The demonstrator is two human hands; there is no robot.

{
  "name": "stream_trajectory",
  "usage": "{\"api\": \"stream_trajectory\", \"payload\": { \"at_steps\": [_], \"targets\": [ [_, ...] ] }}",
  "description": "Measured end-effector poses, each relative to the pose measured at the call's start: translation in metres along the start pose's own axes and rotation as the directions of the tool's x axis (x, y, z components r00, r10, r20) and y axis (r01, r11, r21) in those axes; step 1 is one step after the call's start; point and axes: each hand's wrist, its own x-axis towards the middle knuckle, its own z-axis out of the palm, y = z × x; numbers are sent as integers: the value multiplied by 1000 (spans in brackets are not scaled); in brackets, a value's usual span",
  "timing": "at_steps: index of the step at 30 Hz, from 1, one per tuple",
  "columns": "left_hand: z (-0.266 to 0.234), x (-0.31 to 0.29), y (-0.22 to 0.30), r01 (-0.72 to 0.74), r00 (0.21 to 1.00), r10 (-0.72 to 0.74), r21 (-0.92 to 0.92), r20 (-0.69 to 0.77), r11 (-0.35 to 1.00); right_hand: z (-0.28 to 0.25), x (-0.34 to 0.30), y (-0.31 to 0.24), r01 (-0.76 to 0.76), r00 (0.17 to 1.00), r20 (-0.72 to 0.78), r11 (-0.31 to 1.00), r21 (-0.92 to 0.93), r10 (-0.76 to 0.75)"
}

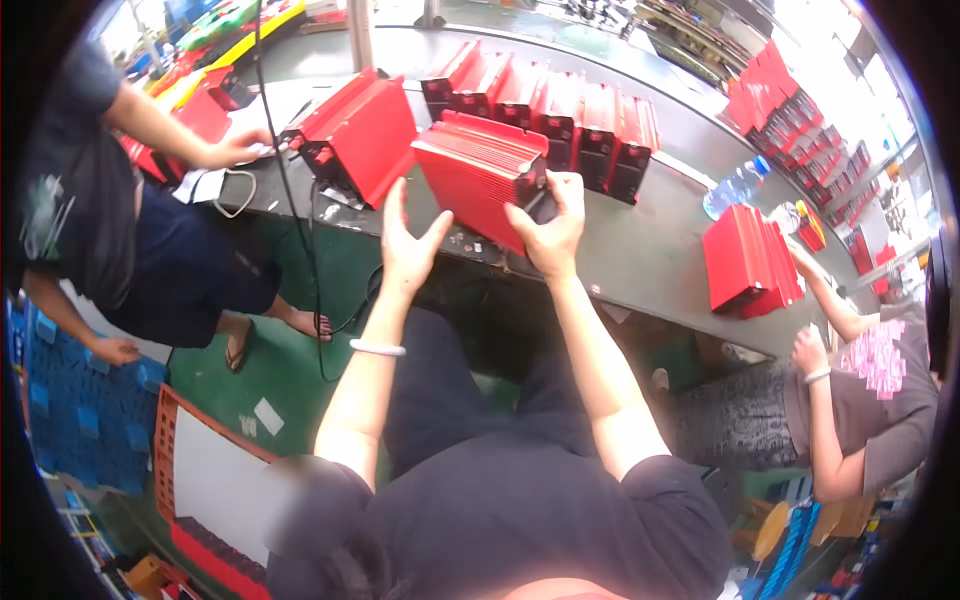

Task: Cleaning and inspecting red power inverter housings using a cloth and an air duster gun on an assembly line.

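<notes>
Box (468, 175), ribbed and red, tilts at the near edge of the bench (640, 245); your right hand (552, 228) pinches one end, thumb in front, apparently to steady it; your left hand (408, 252) spreads wide near the other end, contact unclear.

Ribbed red case (468, 178), black-ended, on edge, apparently slightly tilted

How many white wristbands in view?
2. One white wristband circles the forearm behind the camera wearer's left hand; the second band is on the right-side co-worker, below the raised hand. Others may be hidden.
</notes>
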Motion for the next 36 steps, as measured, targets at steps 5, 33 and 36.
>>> {"api": "stream_trajectory", "payload": {
  "at_steps": [5, 33, 36],
  "targets": [
    [-17, -8, 9, 332, 828, -125, -299, 546, 895, -82, -36, -15, -248, 964, 172, 922, 297, 204],
    [-21, -174, 55, 556, 593, -497, 124, 634, 822, -114, -118, -45, -362, 682, 614, 913, -187, 397],
    [-23, -180, 52, 508, 584, -511, 207, 631, 836, -124, -123, -38, -457, 611, 556, 825, -333, 563]
  ]
}}
